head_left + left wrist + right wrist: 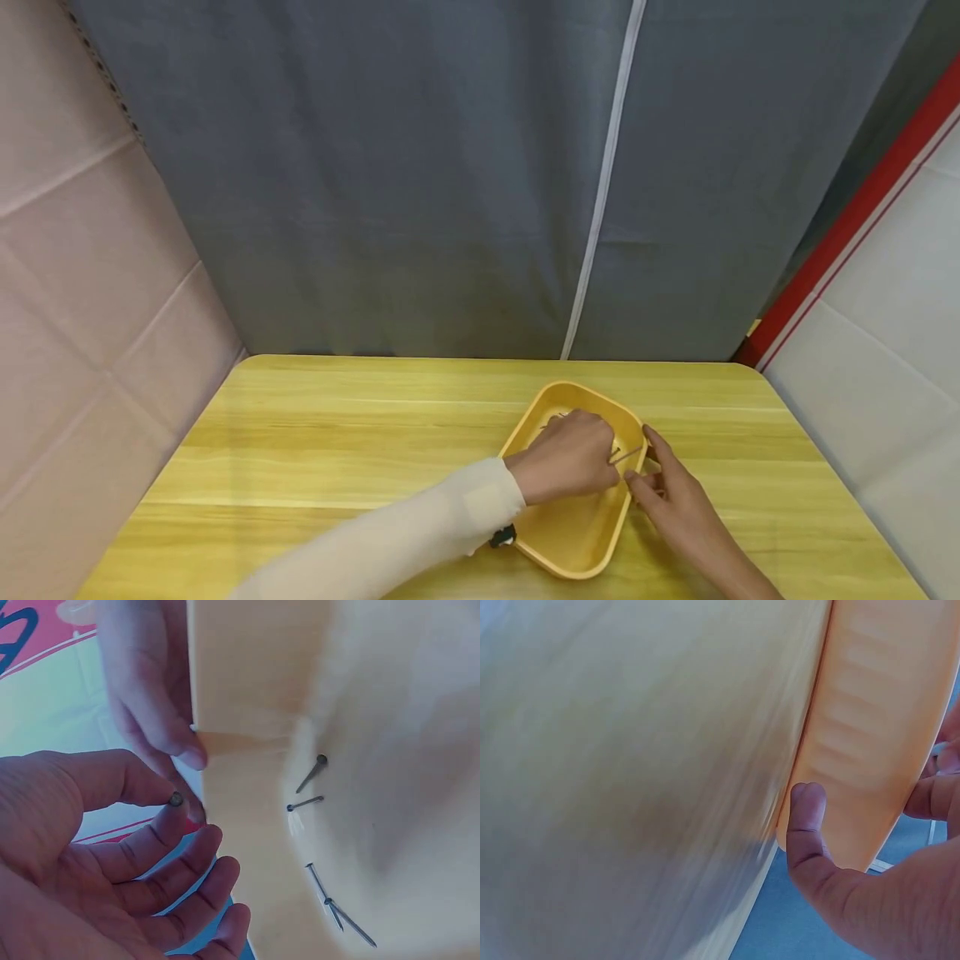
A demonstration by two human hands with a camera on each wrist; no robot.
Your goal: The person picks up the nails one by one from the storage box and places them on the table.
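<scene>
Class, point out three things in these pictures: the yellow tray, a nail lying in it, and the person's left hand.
yellow tray (581, 537), head view, bare floor.
nail (306, 802), left wrist view, mid-shaft.
left hand (570, 457), head view, back of hand.

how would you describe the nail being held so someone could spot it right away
On the yellow wooden table sits a yellow tray with loose nails lying on its floor. The one you want is the nail pinched in the left hand at the tray's right rim, off the floor, beside the right hand.

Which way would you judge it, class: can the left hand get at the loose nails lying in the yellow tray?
Probably yes. The left hand already hovers inside the yellow tray, pinching one nail; the loose nails lie uncovered, nothing between.
</scene>
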